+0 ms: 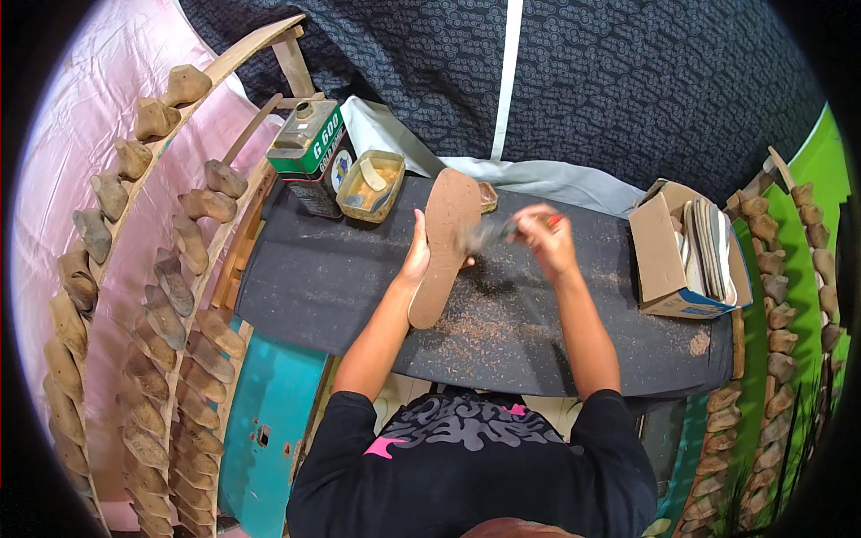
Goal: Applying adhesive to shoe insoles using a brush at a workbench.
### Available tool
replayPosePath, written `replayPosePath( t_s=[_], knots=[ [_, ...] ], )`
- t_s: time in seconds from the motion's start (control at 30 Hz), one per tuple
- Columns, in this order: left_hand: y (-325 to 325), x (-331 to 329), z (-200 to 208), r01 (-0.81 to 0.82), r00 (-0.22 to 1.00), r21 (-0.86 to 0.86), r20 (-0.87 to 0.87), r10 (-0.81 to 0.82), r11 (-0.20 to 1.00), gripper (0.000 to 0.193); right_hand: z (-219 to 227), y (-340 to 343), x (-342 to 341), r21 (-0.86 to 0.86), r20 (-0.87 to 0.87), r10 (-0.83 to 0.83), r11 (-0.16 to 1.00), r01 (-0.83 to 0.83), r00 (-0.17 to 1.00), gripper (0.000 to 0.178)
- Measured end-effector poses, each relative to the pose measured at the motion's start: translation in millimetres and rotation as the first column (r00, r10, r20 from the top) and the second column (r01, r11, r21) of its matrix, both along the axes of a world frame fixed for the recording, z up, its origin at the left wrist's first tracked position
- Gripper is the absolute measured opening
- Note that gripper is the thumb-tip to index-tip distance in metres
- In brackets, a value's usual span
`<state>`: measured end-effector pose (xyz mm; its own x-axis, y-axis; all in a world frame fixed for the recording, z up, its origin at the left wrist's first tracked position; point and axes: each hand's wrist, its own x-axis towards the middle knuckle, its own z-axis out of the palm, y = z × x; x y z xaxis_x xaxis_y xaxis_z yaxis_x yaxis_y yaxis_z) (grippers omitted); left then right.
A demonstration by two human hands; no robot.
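Observation:
My left hand [417, 254] grips a long brown shoe sole [445, 238] from its left edge and from behind, with fingertips showing at its right edge. The sole is tilted up over the table, its flat, speckled face toward me. In my right hand [549, 240] is a brush-like tool [489, 235], grey and smeared by motion, with a red-orange bit showing near the fingers. Its blurred end is at the right edge of the sole; whether it touches cannot be told. Brown shavings [471, 336] lie scattered on the dark tabletop [314, 287] below.
Behind my left hand stand a green and black metal can [309, 157] and a yellowish tub [369, 186] with a flat spatula. A small container [487, 197] sits behind the sole. At right, an open cardboard box [659, 242] holds several soles. Racks of wooden shoe lasts [170, 287] flank both sides.

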<state>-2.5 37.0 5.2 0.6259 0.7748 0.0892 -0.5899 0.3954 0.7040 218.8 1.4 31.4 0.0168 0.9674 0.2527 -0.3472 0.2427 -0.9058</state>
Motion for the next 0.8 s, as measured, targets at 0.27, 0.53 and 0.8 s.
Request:
replayPosePath(
  t_s=[0.27,0.53,0.8],
  knots=[
    [-5.5,5.8,12.2,-0.119,0.991,-0.058,-0.066,0.115,0.991,0.079,-18.2,-5.2,4.6,-0.074,0.07,0.147,0.987,-0.141,0.987,0.01],
    [0.0,6.5,-0.3,0.063,0.993,0.032,-0.104,-0.059,0.998,0.082,9.7,24.9,17.7,0.046,-0.259,-0.172,0.981,0.189,0.95,0.009],
    [6.4,3.2,-0.9,0.071,0.997,0.012,-0.043,-0.071,0.997,0.081,3.4,21.3,16.2,0.016,-0.089,-0.068,0.997,0.07,0.994,0.011]
  ],
)
